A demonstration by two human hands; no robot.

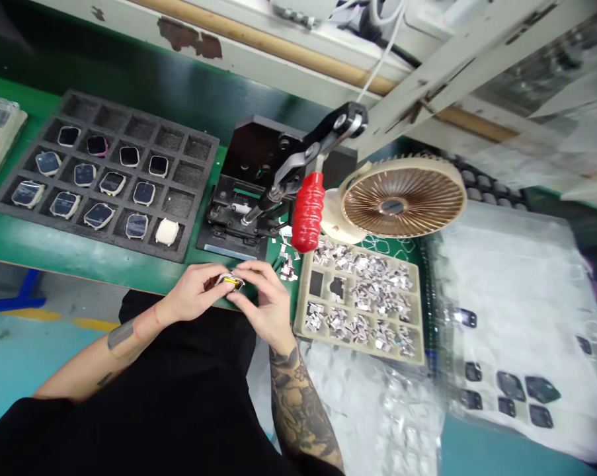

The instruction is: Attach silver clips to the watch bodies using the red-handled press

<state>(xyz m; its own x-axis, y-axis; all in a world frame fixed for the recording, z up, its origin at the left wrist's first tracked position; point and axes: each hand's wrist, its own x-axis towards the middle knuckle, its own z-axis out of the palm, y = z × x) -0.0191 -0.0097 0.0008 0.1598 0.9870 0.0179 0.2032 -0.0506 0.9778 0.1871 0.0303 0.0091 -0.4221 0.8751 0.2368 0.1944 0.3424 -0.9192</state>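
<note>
Close to the front edge of the green bench (100,238), my left hand (196,291) grips a small smartwatch case (233,281) with a yellow part showing inside it. The fingers of my right hand (266,297) close on the case from the other side. Just beyond my hands stands a black toggle press (238,218) with a red handle (308,211). On the left, a dark foam tray (179,221) holds several square smartwatches (100,215), most with dark screens up; one pale case (166,231) sits in its front right area.
Right of my hands is a beige compartment tray (362,340) filled with small metallic pieces. Behind it stands a round fan (402,198). Loose small pieces (287,264) lie beside the press. Farther right, plastic sheeting (516,297) carries several dark square parts.
</note>
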